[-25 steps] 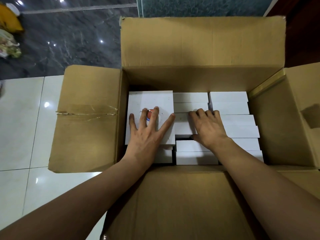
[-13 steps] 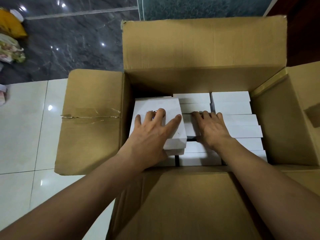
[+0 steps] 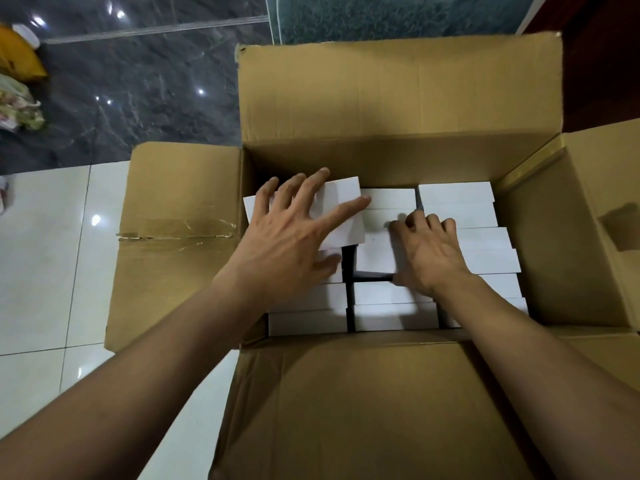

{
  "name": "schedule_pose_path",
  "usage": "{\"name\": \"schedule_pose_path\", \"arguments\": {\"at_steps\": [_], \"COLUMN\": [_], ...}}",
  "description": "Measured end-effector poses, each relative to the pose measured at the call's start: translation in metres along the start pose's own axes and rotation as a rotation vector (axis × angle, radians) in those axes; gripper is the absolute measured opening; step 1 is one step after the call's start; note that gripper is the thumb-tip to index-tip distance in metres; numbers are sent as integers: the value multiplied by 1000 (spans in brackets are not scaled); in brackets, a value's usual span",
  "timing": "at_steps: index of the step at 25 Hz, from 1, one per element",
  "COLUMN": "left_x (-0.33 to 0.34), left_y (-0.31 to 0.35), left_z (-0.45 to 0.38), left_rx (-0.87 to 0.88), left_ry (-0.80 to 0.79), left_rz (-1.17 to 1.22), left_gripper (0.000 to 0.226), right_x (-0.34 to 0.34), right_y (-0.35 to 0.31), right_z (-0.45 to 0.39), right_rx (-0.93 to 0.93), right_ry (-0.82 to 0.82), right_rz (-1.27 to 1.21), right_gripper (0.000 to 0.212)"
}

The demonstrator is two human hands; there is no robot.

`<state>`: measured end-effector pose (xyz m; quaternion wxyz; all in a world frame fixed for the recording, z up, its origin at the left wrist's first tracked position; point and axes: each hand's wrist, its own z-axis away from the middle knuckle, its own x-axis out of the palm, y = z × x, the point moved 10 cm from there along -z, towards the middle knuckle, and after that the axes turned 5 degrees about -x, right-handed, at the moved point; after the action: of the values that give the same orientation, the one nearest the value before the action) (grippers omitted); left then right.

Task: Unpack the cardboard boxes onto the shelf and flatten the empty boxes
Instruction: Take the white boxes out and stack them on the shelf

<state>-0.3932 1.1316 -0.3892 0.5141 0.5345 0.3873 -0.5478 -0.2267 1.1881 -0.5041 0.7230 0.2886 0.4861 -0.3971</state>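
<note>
Floor: pale glossy tiles (image 3: pixel 41 265) under the left flap, dark marbled stone (image 3: pixel 138 81) further off, a teal rug (image 3: pixel 381 15) past the far flap.

Cardboard box: the cardboard box (image 3: pixel 398 109) stands on the floor with all four flaps folded out, torn tape on the left flap, and it looks nearly full, so unpacking has barely begun by my reckoning.

Contents: white cartons (image 3: pixel 457 209) packed on edge in three columns, their long sides running left to right across the box.

Lifted carton: one flat white carton (image 3: pixel 343 216) sits tilted above the left column, its far-right corner raised, its broad face up.

Left hand: the left hand (image 3: pixel 287 237) lies spread over that carton, fingers reaching over its far edge and thumb along its near right side; a wide grip that has hold of it.

Right hand: the right hand (image 3: pixel 429 251) rests lower on the middle column, fingertips curled down onto the carton tops, thumb tucked at a gap; whether it has hold of one I cannot tell.

Key relation: the raised carton is directly under the left palm, so the left hand is the nearer one to carry it out, straight up and clear of the left wall.

Shelf: not in sight from here.
</note>
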Motion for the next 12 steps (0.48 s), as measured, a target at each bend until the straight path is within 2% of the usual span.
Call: {"name": "schedule_pose_path", "arguments": {"at_steps": [3,6,9,12], "left_x": [3,-2,-4,-8], "left_y": [1,-5,-16,-10], "left_z": [-2,-1,2,11], "left_rx": [-6,-81,-173,-155], "left_ry": [33,97,114,128], "left_rz": [-91,-35,36,17], "left_gripper": [115,128,118,105], "right_x": [-4,-17,-37,-59], "right_y": [5,9,14,18], "right_z": [7,23,43,67], "right_rx": [-8,-4,-15,-12], "right_ry": [-21,-6,42,89], "right_rz": [-72,-190,-235,-232], "right_gripper": [94,94,99,102]}}
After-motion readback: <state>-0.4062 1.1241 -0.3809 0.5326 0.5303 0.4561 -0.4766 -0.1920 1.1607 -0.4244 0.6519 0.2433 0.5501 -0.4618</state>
